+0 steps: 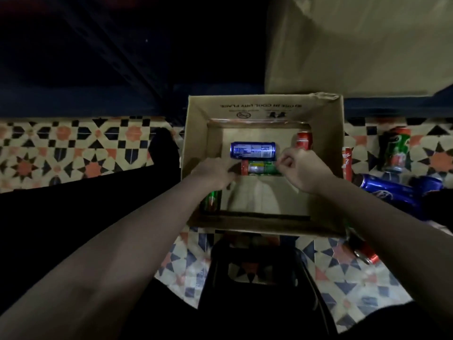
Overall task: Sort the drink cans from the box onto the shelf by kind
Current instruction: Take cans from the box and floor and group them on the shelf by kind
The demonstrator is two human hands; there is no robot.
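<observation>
Black stool [255, 273] at bottom centre, nearest; above it both forearms reach into the open cardboard box [196, 133] mid-frame. Left hand [213, 173] lies flat, fingers straight, at the red end of the green can [262, 168] lying on its side; right hand [301, 168] is loosely curled at its other end, grip unclear. Blue can [252, 150] lies just behind, red can [304, 140] in the box's upper-right corner, more cans [389, 190] on the tiled floor [73, 148] at right.

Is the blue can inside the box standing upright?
No, the blue can lies on its side on the floor of the cardboard box, just beyond the green can.
</observation>
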